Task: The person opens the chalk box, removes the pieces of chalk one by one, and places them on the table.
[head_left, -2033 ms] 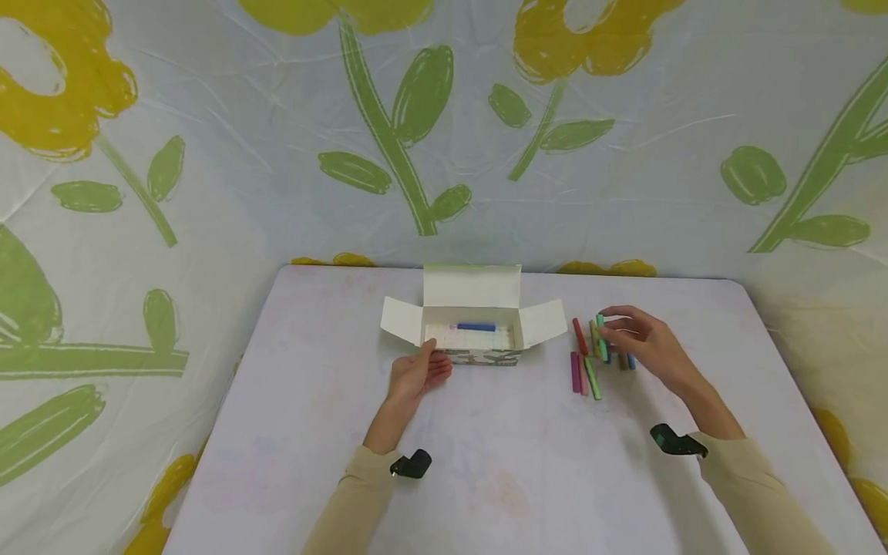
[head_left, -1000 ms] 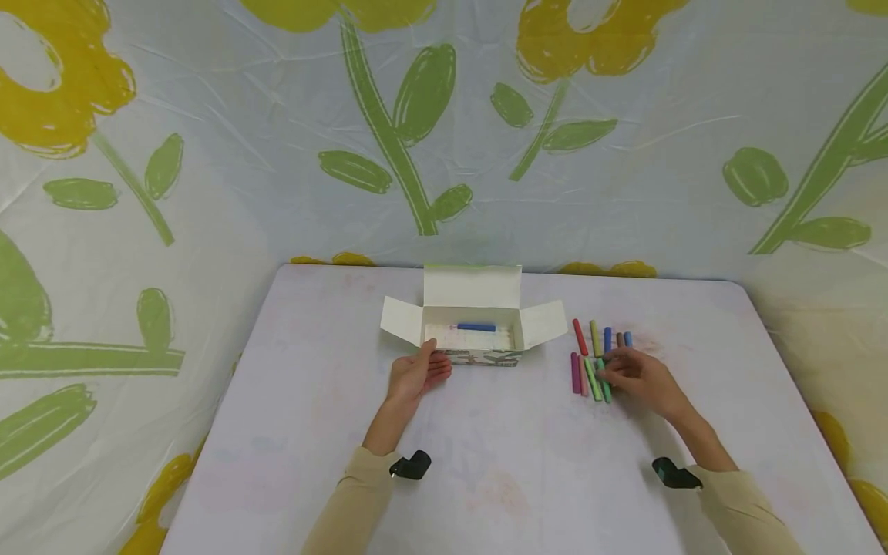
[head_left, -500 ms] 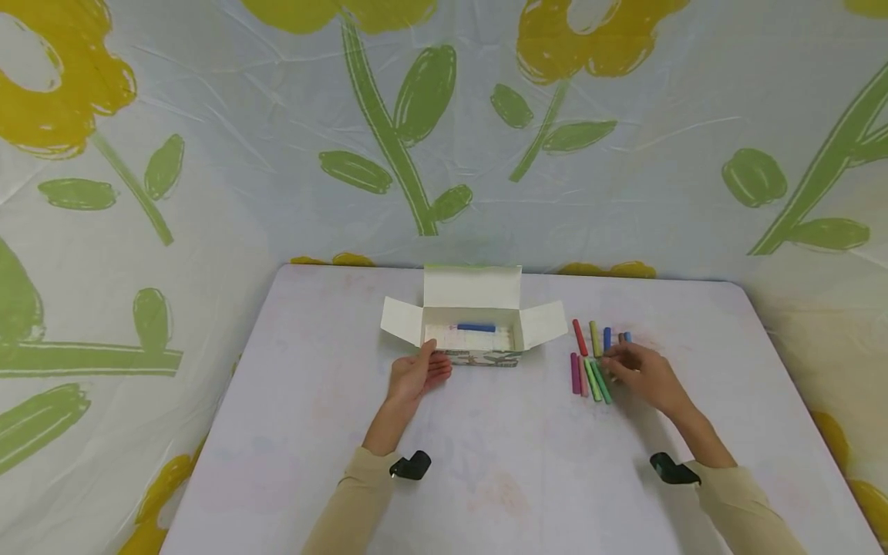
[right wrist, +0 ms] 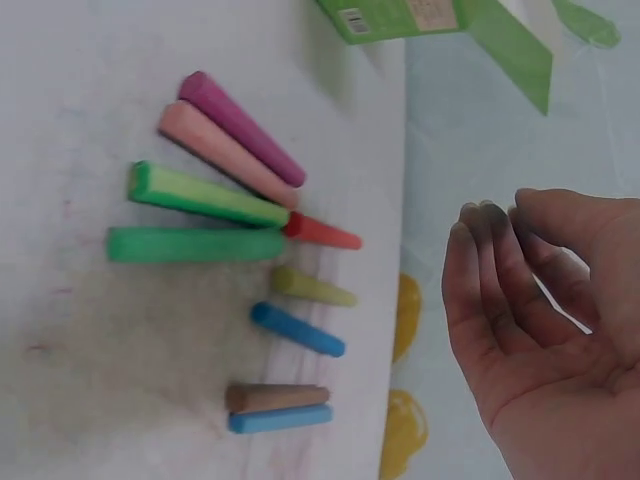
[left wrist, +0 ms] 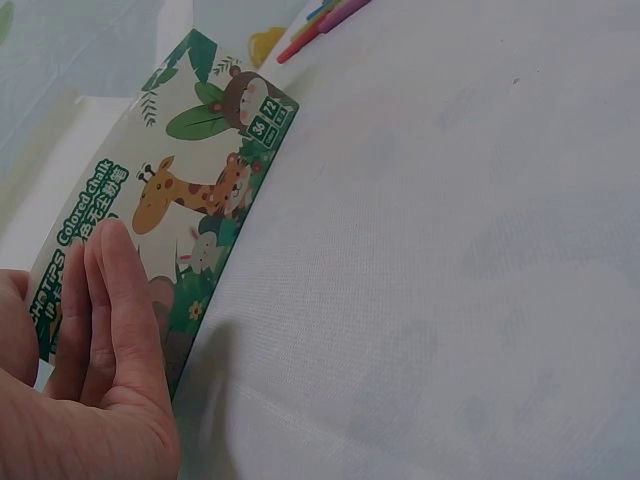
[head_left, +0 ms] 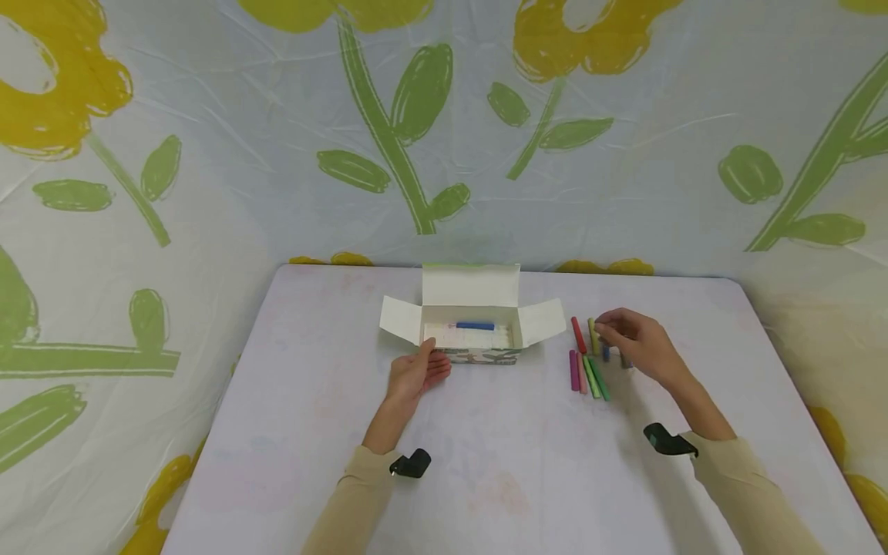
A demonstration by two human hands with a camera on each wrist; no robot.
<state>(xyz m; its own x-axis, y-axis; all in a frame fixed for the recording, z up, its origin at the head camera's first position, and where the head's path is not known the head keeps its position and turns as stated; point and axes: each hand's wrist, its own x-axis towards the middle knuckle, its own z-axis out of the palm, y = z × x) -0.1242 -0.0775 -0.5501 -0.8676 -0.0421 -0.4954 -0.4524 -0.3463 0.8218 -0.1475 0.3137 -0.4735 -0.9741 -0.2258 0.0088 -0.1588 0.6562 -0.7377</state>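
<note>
My left hand (head_left: 414, 378) holds the front wall of an open chalk box (head_left: 489, 357), thumb at the rim, straight fingers along the printed animal side. A blue chalk stick (head_left: 475, 326) lies in the box on top of white ones. Over the loose chalk hovers my right hand (head_left: 641, 343), nothing between its loosely bent fingers. Beneath it lie a green stick (right wrist: 195, 244), a light green stick (right wrist: 215, 198), a pink stick (right wrist: 222, 150), a purple stick (right wrist: 242, 128), a red stick (right wrist: 325, 232), a yellow stick (right wrist: 313, 287), and blue and brown ones.
The box's lid (head_left: 470, 285) stands up at the back, and its side flaps (head_left: 543, 322) spread outward. Box and chalk rest on a pale table (head_left: 527, 462). Behind it hangs a flower-printed cloth (head_left: 277, 154).
My right hand set the green stick down at the right end of the front row, let it go and rose away from it. The left hand stays at the box.
</note>
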